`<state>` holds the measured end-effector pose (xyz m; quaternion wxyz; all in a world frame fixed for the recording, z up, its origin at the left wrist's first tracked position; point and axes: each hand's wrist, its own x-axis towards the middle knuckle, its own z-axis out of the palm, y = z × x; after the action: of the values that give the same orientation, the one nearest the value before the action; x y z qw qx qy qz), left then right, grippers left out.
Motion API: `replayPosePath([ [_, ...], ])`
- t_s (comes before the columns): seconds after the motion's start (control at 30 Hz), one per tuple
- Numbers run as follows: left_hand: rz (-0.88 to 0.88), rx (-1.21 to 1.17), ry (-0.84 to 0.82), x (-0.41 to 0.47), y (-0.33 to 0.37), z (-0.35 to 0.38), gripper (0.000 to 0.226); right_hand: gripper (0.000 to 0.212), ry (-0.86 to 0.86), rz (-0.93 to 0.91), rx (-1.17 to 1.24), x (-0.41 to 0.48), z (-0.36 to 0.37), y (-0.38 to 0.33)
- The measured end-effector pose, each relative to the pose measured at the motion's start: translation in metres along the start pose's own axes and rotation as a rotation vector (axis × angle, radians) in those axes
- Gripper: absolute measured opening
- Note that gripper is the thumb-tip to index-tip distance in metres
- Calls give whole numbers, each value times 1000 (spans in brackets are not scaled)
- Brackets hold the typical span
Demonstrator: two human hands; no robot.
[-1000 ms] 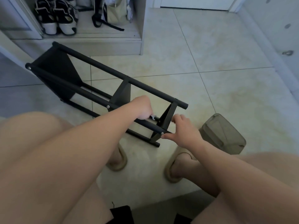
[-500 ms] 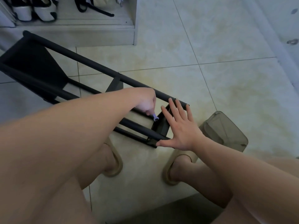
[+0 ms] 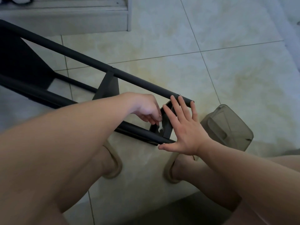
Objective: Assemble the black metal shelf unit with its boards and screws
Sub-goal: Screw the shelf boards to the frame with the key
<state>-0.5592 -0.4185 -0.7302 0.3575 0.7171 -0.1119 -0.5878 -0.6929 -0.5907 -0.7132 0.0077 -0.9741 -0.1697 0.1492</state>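
Note:
The black metal shelf unit (image 3: pixel 90 60) lies on its side across the tiled floor, its long tubes running from upper left toward the centre. Dark boards sit between the tubes; the nearest end board (image 3: pixel 167 125) stands at the unit's near end. My right hand (image 3: pixel 183 127) presses flat against that end board, fingers straight and spread, fingertips on the upper tube. My left hand (image 3: pixel 146 109) reaches in behind the board, its fingers pinching a small tool (image 3: pixel 159 127) close to the lower tube. The tool is mostly hidden.
A translucent grey plastic bin (image 3: pixel 227 127) lies on the floor just right of my right hand. My two feet in beige slippers (image 3: pixel 113 164) sit below the unit. A low white step (image 3: pixel 65 18) runs along the top left.
A second ago my right hand gripped the lower tube's end; it has since spread flat on the end board. My left hand has dipped lower behind the board. The view has tilted down.

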Motion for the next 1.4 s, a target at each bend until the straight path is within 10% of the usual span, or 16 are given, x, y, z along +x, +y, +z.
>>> replayPosePath([
  [1.4, -17, -240, 38, -9, 5, 11, 8, 127, -14, 16, 18, 0, -2, -1],
])
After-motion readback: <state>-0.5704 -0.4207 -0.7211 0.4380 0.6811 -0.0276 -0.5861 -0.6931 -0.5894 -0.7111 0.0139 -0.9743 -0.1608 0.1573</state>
